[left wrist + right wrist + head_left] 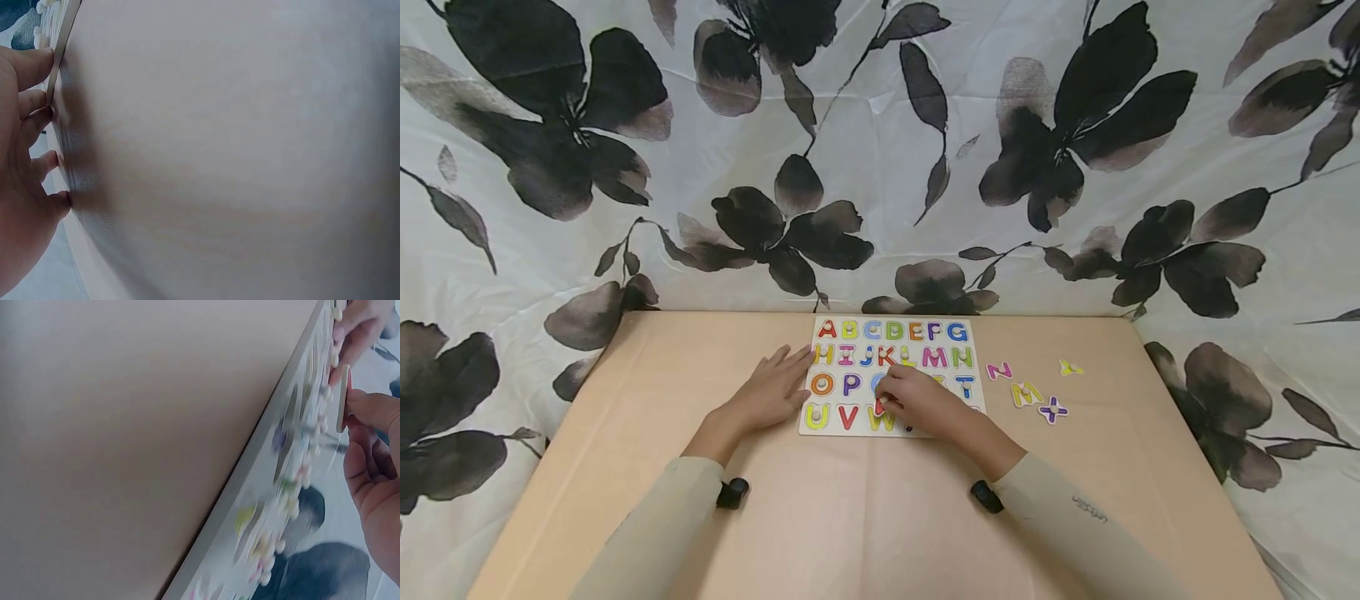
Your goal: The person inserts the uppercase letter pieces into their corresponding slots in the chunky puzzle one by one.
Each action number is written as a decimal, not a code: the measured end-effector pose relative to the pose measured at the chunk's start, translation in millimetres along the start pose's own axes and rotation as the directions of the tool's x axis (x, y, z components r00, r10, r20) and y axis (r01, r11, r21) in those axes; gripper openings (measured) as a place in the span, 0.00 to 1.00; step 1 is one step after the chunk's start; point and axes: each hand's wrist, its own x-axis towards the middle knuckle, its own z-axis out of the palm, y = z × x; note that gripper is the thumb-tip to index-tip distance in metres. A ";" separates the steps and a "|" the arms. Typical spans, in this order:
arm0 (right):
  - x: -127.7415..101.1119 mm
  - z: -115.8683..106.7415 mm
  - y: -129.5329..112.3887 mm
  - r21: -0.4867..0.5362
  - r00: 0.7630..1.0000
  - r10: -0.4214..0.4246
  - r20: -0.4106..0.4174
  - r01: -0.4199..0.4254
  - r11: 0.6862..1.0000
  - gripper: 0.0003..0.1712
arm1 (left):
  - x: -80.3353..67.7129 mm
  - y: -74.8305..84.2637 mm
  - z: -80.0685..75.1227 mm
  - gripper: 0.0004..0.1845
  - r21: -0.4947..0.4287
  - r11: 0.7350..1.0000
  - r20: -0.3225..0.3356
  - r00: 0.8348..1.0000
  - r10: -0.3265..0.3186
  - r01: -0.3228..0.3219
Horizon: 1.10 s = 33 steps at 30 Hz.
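Note:
A white alphabet puzzle board [842, 428] with colourful knobbed letters lies at the table's far edge. My left hand [771, 387] rests at its left side, fingers extended; in the left wrist view the fingertips [42, 61] of that hand touch the board's edge. Over the board's lower rows, my right hand [925, 402] pinches a small red letter piece [344, 400] between thumb and fingers. In the right wrist view the piece is held on edge above the board, and which letter it is cannot be told. The right hand covers part of the third and fourth rows.
Loose letter pieces lie on the table right of the board: a pink one [999, 371], a yellow M-shaped one [1026, 394], a purple X-shaped one [1053, 410] and a yellow Y-shaped one [1071, 367]. Behind the table [820, 533] hangs a flowered cloth [895, 183].

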 end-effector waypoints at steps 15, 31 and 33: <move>37.7 24.4 -26.6 -0.163 0.983 -0.182 0.038 0.185 0.969 0.04 | 2.3 2.0 -4.6 0.37 0.006 1.000 0.002 1.000 -0.004 0.004; 42.6 34.9 -27.3 -0.200 0.984 -0.147 0.098 0.164 0.966 0.07 | 5.0 2.0 -4.5 0.38 0.013 1.000 0.006 1.000 -0.012 0.012; 41.8 35.2 -26.4 -0.190 0.983 -0.154 0.096 0.170 0.967 0.07 | 5.2 2.0 -4.0 0.38 0.012 1.000 0.007 1.000 -0.012 0.012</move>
